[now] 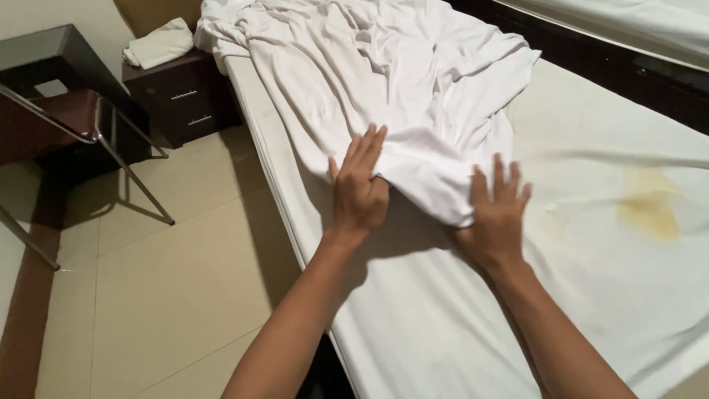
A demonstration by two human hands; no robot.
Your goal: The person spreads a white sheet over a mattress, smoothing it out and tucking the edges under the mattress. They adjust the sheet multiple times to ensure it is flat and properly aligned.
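A crumpled white sheet (pixel 384 74) lies bunched on the upper part of a bare mattress (pixel 605 288). My left hand (pixel 358 188) rests against the sheet's near left edge, fingers straight and together, thumb tucked by the fabric fold. To its right, my right hand (pixel 496 214) lies flat on the mattress with fingers spread, its fingertips touching the sheet's lower corner (pixel 443 199). Neither hand is closed around the cloth. A yellowish stain (pixel 650 207) marks the mattress to the right.
A dark nightstand (pixel 181 100) with a folded white cloth (pixel 159 44) on top stands at the bed's left. A metal-legged chair (pixel 88 125) sits on the tiled floor (pixel 162 295). A second bed (pixel 635 22) lies at the upper right.
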